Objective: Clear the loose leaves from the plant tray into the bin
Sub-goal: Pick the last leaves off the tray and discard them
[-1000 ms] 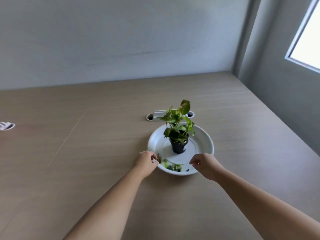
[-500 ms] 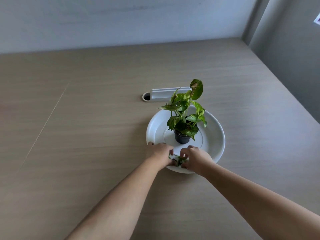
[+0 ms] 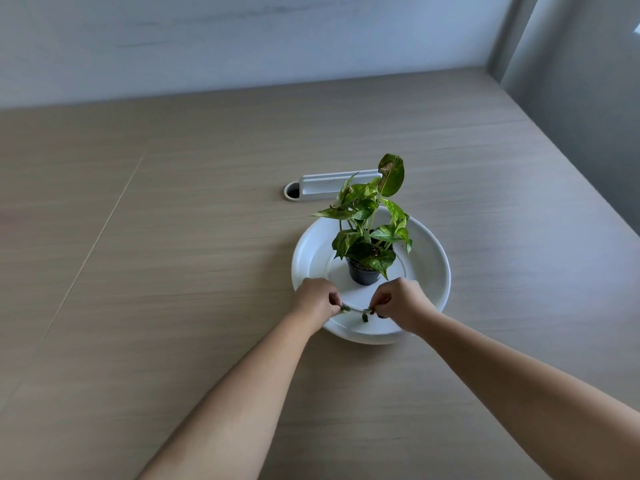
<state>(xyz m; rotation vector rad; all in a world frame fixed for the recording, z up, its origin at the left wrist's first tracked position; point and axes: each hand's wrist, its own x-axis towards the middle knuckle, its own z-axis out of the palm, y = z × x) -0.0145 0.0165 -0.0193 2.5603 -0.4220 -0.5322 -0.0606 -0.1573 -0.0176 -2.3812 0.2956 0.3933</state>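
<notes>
A round white plant tray (image 3: 429, 271) lies on the wooden table, with a small green plant in a black pot (image 3: 363, 273) at its middle. Both my hands are over the tray's near rim. My left hand (image 3: 317, 297) pinches a dark green leaf scrap (image 3: 345, 309) between its fingertips. My right hand (image 3: 401, 301) is closed on more leaf pieces, and one bit (image 3: 364, 317) dangles just below its fingers. How many leaves each hand holds is hidden by the fingers. No bin is in view.
Behind the tray a white cable-port cover (image 3: 332, 183) sits in the table with a dark round hole (image 3: 293, 192) at its left end. A wall runs along the far table edge. The table's right edge (image 3: 571, 161) slants beside a grey wall.
My hands came together over the loose leaves at the tray's near rim, closed on them, and have now drawn slightly apart with leaf pieces in the fingers. The view tilted down.
</notes>
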